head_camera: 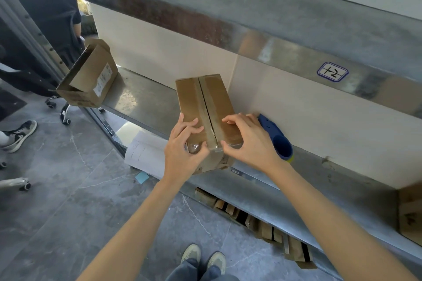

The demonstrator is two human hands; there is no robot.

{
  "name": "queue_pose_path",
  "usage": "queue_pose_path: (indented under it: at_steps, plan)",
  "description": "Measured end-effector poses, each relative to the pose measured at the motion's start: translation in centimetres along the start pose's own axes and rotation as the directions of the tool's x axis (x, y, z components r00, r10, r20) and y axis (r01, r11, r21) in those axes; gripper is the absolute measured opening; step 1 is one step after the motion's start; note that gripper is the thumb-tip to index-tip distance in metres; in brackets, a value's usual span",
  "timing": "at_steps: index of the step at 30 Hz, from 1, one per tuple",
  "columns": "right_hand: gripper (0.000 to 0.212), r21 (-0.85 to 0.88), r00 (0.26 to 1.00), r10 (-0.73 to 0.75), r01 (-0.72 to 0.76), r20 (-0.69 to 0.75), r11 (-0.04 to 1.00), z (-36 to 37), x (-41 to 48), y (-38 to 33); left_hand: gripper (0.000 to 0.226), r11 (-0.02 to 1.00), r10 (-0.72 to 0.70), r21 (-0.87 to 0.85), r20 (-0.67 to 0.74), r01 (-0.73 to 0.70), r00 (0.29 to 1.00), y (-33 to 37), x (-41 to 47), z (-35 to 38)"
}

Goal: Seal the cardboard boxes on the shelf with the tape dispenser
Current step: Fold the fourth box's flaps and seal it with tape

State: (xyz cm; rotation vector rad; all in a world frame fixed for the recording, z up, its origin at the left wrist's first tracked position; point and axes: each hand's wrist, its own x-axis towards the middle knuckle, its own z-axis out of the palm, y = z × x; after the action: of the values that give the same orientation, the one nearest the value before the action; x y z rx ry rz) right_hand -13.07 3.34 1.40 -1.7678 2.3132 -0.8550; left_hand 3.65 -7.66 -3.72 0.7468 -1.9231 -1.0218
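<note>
Three boxes sit on the shelf (pixel 141 96). One box (pixel 205 98) is at the front edge, near the middle. Its flaps are shut and one strip of tape (pixel 198 96) runs down the top.

Two hands are on its near end. The left grip (pixel 182 150) holds the near left corner, with fingers on top and the thumb on a lump of clear tape. The right grip (pixel 249 141) holds the near edge, with bent fingers on top and the thumb on the tape end.

One blue dispenser (pixel 280 141) lies on the shelf just right of the box, behind the right grip.

An open box (pixel 91 77) tips over the shelf's left end. A third box (pixel 411 212) shows at the right end.
</note>
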Motion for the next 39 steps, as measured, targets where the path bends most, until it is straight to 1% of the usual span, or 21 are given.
queue_pose_path:
  at_steps: [3,5,7,9,13,16,22,25,30,35,37,39]
  plan:
    - [0.038,0.064,1.0,0.027,-0.027,-0.004,0.998,-0.3,0.2,0.4,0.019,0.999,-0.023,-0.043,0.052,0.026,0.998,-0.4,0.2,-0.5]
    - [0.033,0.112,0.999,0.042,-0.042,0.007,0.993,-0.5,0.3,0.9,0.021,0.997,-0.031,-0.073,0.124,0.04,0.992,-1.0,0.4,-1.2]
    - [0.032,0.153,0.998,0.059,-0.062,0.024,0.986,-0.6,0.3,1.2,0.024,0.996,-0.01,-0.081,0.197,0.027,0.98,-1.5,0.7,-1.9]
    - [0.032,0.17,0.998,0.058,-0.064,0.038,0.983,-0.6,0.1,1.3,0.029,0.996,0.01,-0.086,0.24,0.011,0.971,-1.6,0.7,-2.3]
    - [0.036,0.216,0.994,0.057,-0.076,0.092,0.973,-1.1,-0.4,1.7,0.032,0.994,-0.003,-0.102,0.25,0.029,0.968,-1.4,0.7,-2.4]
    - [0.036,0.217,0.991,0.063,-0.087,0.116,0.972,-1.1,-0.6,2.1,0.036,0.995,-0.014,-0.091,0.241,0.037,0.97,-1.4,0.7,-2.4]
    - [0.033,0.241,0.99,0.056,-0.086,0.13,0.967,-1.2,-0.3,2.5,0.032,0.996,0.019,-0.089,0.276,0.006,0.961,-1.6,1.0,-2.8]
    - [0.032,0.256,0.99,0.049,-0.082,0.133,0.963,-1.3,-0.4,2.6,0.03,0.994,0.011,-0.11,0.296,0.023,0.955,-1.6,0.9,-3.0]
    - [0.037,0.256,0.988,0.058,-0.094,0.146,0.962,-1.3,-0.4,2.4,0.031,0.983,-0.045,-0.152,0.317,0.098,0.947,-1.0,0.9,-3.0]
    - [0.041,0.27,0.986,0.052,-0.094,0.159,0.958,-1.7,-0.4,2.3,0.032,0.984,-0.039,-0.149,0.353,0.098,0.935,-0.8,1.0,-3.5]
    - [0.048,0.257,0.98,0.04,-0.091,0.197,0.962,-2.2,-0.3,2.2,0.034,0.985,-0.029,-0.144,0.379,0.09,0.925,-0.9,1.1,-3.7]
    - [0.062,0.232,0.969,0.032,-0.091,0.246,0.968,-2.7,-0.3,2.3,0.038,0.983,-0.032,-0.153,0.404,0.102,0.914,-1.0,1.2,-4.0]
